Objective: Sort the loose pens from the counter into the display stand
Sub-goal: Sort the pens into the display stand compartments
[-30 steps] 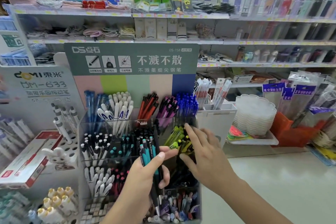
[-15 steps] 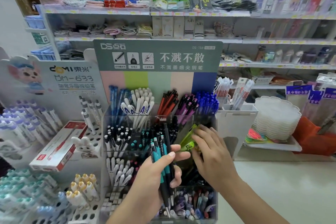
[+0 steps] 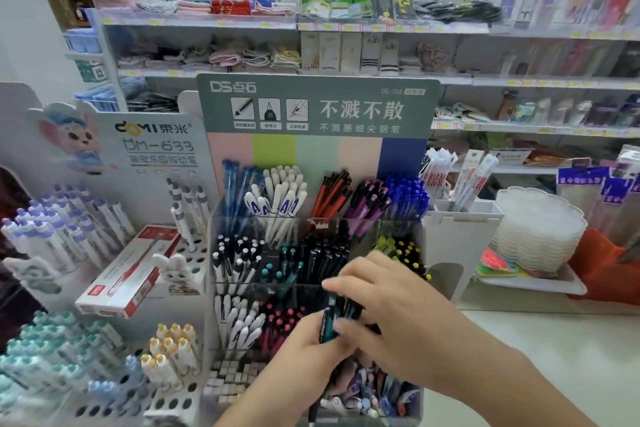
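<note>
A bunch of black-and-teal pens (image 3: 330, 321) stands near upright in the left hand's (image 3: 304, 347) grip, just before the clear, compartmented display stand (image 3: 242, 288), under the right hand's (image 3: 388, 308) fingers

- Counter (image 3: 554, 357): pale and smooth.
- Display stand (image 3: 311, 225) of pens sits on it.
- White box (image 3: 460, 239) just right of stand.
- Tray (image 3: 540, 282) with stacked white plates (image 3: 540, 229), farther right.

Bright overhead strip lighting, soft shadows, motion blur (worst at edges), wide-angle bending
</note>
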